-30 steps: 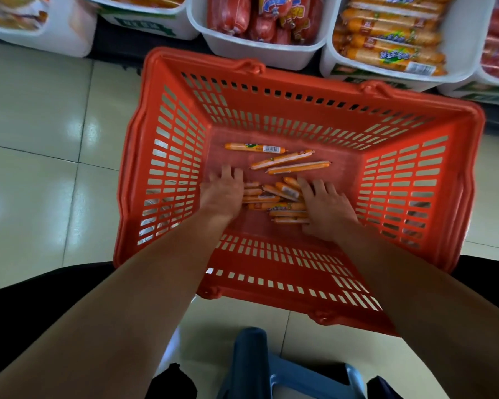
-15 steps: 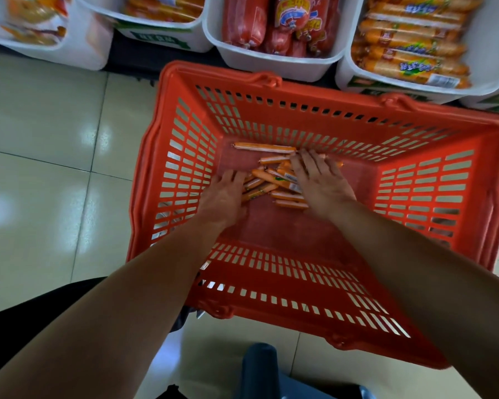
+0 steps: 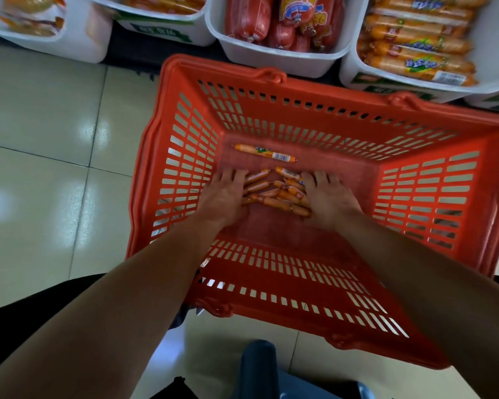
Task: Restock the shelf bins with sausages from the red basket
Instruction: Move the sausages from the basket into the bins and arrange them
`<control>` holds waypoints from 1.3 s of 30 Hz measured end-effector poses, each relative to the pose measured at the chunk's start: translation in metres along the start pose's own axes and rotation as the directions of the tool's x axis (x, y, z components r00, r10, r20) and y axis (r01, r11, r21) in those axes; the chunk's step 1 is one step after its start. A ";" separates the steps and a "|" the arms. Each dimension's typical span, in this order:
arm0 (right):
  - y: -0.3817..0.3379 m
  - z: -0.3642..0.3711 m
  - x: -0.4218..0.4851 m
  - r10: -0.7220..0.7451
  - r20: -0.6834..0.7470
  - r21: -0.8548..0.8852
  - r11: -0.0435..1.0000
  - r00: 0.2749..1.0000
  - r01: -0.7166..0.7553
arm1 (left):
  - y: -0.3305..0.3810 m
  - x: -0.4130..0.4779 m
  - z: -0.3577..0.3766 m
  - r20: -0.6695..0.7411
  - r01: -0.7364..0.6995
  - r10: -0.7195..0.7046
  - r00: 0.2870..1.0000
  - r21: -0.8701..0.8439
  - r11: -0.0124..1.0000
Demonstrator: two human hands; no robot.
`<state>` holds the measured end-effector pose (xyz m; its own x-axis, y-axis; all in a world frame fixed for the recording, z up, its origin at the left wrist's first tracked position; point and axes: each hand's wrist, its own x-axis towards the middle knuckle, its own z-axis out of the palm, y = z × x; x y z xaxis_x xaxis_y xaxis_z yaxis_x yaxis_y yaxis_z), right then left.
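The red basket (image 3: pixel 167 168) stands on the tiled floor (image 3: pixel 41 125) just before the white shelf bins (image 3: pixel 283 63), a blue stool (image 3: pixel 258 361) near its close wall. On its bottom lies a pile of sausages (image 3: pixel 274 194), with one single sausage (image 3: pixel 264 152) apart behind it. The left hand (image 3: pixel 225 195) and right hand (image 3: pixel 329 197) flank the pile palm down, fingers straight, each grip released.

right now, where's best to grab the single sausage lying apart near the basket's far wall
Pinch the lone sausage at mid-length, coming straight down from above, fingers across its narrow width. It lies flat on the red basket floor, lengthways left to right, clear of the pile.
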<state>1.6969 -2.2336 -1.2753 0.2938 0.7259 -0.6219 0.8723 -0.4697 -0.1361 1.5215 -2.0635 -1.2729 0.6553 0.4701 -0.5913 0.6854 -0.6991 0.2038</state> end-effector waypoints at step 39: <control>0.015 0.016 -0.018 0.304 -0.023 0.422 0.867 0.952 -0.266 | 0.034 0.007 0.006 0.007 0.188 -0.189 0.982 -0.146 0.971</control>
<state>1.6980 -2.2615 -1.2789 0.5538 0.5604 -0.6159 0.5126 -0.8123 -0.2782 1.5478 -2.0873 -1.2754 0.5118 0.5902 -0.6243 0.8351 -0.5122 0.2005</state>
